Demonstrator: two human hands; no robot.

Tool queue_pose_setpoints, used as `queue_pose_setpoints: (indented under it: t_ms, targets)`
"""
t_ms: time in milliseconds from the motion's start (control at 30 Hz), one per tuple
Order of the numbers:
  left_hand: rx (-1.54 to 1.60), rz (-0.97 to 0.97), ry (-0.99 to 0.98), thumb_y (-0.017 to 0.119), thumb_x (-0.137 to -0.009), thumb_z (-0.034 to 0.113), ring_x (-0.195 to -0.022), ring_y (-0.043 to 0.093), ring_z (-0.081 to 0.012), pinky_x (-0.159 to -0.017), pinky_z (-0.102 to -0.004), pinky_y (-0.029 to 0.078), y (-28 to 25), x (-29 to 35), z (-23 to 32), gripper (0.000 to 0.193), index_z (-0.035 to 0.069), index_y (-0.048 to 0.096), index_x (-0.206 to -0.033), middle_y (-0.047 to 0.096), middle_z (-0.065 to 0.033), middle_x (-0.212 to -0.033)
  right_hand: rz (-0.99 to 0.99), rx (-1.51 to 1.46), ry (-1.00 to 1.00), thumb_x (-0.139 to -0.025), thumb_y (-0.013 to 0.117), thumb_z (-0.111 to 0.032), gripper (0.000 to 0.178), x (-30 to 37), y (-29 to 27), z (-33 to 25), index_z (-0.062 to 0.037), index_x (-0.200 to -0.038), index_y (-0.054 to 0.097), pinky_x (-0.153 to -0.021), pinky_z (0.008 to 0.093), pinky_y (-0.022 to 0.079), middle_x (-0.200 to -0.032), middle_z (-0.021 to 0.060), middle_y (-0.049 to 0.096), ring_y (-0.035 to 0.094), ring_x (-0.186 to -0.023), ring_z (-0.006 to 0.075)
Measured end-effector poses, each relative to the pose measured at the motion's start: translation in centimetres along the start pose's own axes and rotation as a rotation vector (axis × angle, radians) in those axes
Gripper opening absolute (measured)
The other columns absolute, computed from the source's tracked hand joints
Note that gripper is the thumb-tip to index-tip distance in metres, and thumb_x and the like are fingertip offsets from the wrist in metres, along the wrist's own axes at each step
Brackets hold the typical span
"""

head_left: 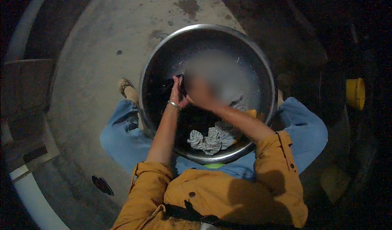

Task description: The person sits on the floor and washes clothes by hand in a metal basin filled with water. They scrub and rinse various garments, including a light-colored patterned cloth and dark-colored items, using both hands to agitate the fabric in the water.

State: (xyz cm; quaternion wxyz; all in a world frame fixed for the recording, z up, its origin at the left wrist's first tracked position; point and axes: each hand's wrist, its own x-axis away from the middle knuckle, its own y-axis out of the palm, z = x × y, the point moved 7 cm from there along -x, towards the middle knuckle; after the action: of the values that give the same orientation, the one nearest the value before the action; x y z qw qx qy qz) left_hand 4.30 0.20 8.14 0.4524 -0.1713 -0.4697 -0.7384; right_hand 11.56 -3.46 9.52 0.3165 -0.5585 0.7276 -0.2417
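A large round metal basin (209, 27) stands between my knees. My left hand (178, 92), a bangle at its wrist, is over the basin's left half, its fingers closed round a dark wet-looking cloth (166, 84). My right hand (201, 92) is right beside it and smeared by a blurred patch, so its fingers and anything in them cannot be made out. Close to the basin's near side lies a crumpled pale striped cloth (212, 141). A yellow-orange piece of cloth (250, 113) shows partly behind my right forearm.
Concrete floor (98, 66) with dark wet spots surrounds the basin. A yellow container (355, 93) stands at the far right. A dark slipper-like object (102, 185) lies at the lower left. Something bright green (214, 166) shows under the basin's near rim.
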Motion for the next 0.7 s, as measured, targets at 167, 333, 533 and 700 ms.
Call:
queue_pose_setpoints:
  t_ms: [167, 333, 533, 700]
  targets:
    - [-0.135, 0.028, 0.036, 0.046, -0.08, 0.049, -0.099, 0.047, -0.0176, -0.084, -0.0324, 0.038, -7.9, -5.6, -2.8, 0.054, 0.007, 0.047, -0.113, 0.049, -0.0064, -0.111, 0.134, -0.161, -0.242, -0.058, 0.064, -0.026, 0.025, 0.5, -3.9, -8.1, -0.0141, -0.08, 0.061, -0.062, 0.0383, 0.047, -0.094, 0.0086, 0.053, 0.054, -0.076, 0.028]
    - [-0.305, 0.061, -0.053, 0.046, -0.078, 0.049, -0.092, 0.049, -0.0156, -0.074, -0.0273, 0.04, 3.7, 0.8, -1.4, 0.052, 0.01, 0.048, -0.112, 0.051, -0.0052, -0.107, 0.223, 0.027, 0.149, -0.066, 0.06, -0.036, 0.031, -2.0, -3.5, 7.9, -0.0114, -0.085, 0.06, -0.068, 0.0393, 0.045, -0.091, 0.0144, 0.055, 0.055, -0.079, 0.0357]
    - [-0.214, 0.145, -0.064, 0.04, -0.075, 0.062, -0.05, 0.045, -0.0131, -0.039, -0.024, 0.038, 1.2, 2.1, 0.0, 0.066, 0.018, 0.035, -0.124, 0.051, -0.0051, -0.102, 0.167, 0.267, 0.787, -0.067, 0.057, -0.049, 0.057, -0.7, -9.7, 12.0, -0.0213, -0.116, 0.047, -0.085, 0.0513, 0.034, -0.133, 0.0188, 0.02, 0.035, -0.108, 0.0451]
    - [-0.334, 0.131, -0.09, 0.036, -0.076, 0.064, -0.044, 0.046, -0.014, -0.035, -0.0269, 0.041, 1.6, 0.3, -1.2, 0.068, 0.021, 0.031, -0.127, 0.05, -0.0065, -0.105, 0.09, 0.033, 0.298, -0.066, 0.063, -0.037, 0.048, 1.8, 3.8, 19.0, -0.0161, -0.108, 0.054, -0.087, 0.0462, 0.036, -0.129, 0.0184, 0.026, 0.037, -0.108, 0.0413]
